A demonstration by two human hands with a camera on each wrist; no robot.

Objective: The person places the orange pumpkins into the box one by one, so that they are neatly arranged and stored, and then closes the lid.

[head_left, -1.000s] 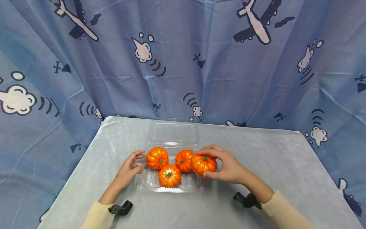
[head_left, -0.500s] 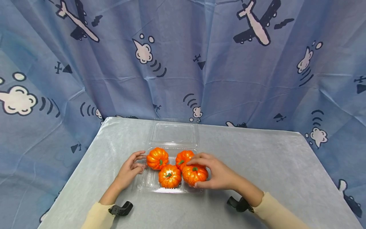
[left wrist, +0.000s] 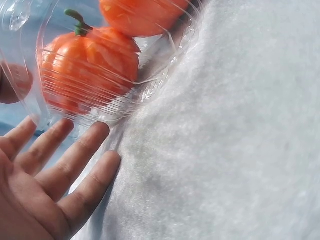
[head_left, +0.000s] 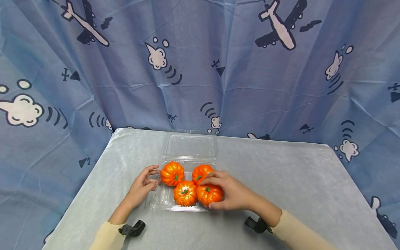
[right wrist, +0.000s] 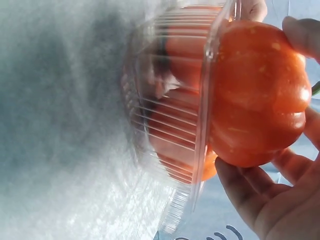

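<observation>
A clear plastic clamshell container stands on the table, three small orange pumpkins with green stems inside: one at back left, one at back right, one in front. My right hand grips another pumpkin, fingers and thumb around its sides, at the container's front right. In the right wrist view this held pumpkin shows above the container's rim. My left hand is at the container's left wall, its fingers extended with tips right by the ribbed plastic.
The container's clear lid lies folded back behind it. A pale cloth covers the table, and a blue curtain with airplane prints hangs behind. Each wrist wears a black band, the left one and the right one.
My right hand has carried its pumpkin leftward and toward me, from the container's right edge to the front right spot beside the front pumpkin. The left hand has stayed in place.
</observation>
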